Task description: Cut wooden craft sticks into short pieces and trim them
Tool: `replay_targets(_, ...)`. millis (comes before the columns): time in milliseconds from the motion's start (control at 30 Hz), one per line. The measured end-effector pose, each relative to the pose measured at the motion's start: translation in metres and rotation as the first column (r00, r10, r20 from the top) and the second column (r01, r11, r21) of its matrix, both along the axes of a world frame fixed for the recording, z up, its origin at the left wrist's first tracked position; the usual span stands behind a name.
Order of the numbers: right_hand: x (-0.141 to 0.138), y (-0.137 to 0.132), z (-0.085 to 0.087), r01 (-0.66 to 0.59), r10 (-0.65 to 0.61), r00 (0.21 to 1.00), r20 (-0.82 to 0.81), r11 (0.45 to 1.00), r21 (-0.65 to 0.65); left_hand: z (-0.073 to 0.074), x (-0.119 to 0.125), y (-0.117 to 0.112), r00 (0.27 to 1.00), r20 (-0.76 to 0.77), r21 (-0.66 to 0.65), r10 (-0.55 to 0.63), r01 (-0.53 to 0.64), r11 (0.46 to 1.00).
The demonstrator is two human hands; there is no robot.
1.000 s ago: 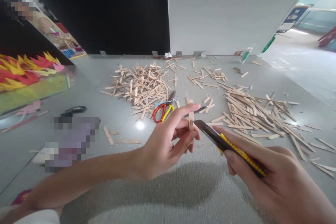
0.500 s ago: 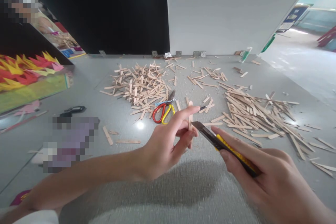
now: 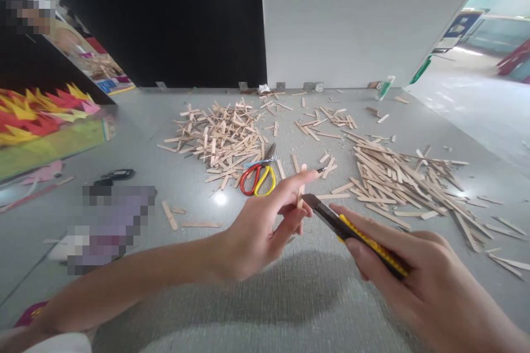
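Between the fingers of my left hand (image 3: 263,220) is a short wooden craft stick (image 3: 300,197), held roughly upright. My right hand (image 3: 422,276) is wrapped round a black and yellow utility knife (image 3: 364,240), whose blade end points at the stick and is very close to it; whether they touch I cannot tell. Past my left fingers lies a pair of scissors (image 3: 263,174) with one red and one yellow handle. A heap of short stick pieces (image 3: 223,135) spreads behind the scissors, and longer craft sticks (image 3: 389,171) are piled beyond my right hand.
A black and a white panel (image 3: 343,16) stand at the back, with small metal brackets along the floor. Folded red and yellow paper shapes (image 3: 37,107) sit in a box at left. A green and white tube (image 3: 386,88) stands at back right. A person is at far left.
The stick has turned slightly between my left fingers. The knife has shifted a little left and stays near the stick. Both hands keep their hold.
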State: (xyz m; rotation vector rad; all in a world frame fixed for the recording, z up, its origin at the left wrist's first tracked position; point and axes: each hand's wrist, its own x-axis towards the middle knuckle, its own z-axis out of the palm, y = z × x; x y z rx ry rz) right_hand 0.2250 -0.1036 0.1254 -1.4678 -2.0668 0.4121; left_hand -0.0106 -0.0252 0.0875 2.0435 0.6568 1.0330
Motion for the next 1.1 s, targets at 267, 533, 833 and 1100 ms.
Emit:
replay_targets(267, 0.004, 0.015, 0.008, -0.071, 0.020, 0.982, -0.190, 0.961, -0.266, 0.001, 0.004, -0.004, 0.961, 0.273, -0.302, -0.051, 0.136, 0.944)
replay_targets(533, 0.009, 0.026, 0.009, -0.238, 0.015, 0.907, -0.420, 0.843, -0.482, 0.008, 0.006, -0.002, 0.901, 0.431, -0.482, -0.046, 0.273, 0.832)
replay_targets(833, 0.016, 0.042, -0.005, -0.431, 0.023, 0.784, -0.620, 0.739, -0.517, 0.009, 0.006, 0.000, 0.871, 0.490, -0.525, -0.042, 0.334, 0.783)
replay_targets(1100, 0.018, 0.045, -0.019, -0.484, 0.017, 0.722, -0.691, 0.726, -0.488, 0.011, 0.004, 0.006, 0.874, 0.483, -0.558, -0.048, 0.349, 0.753)
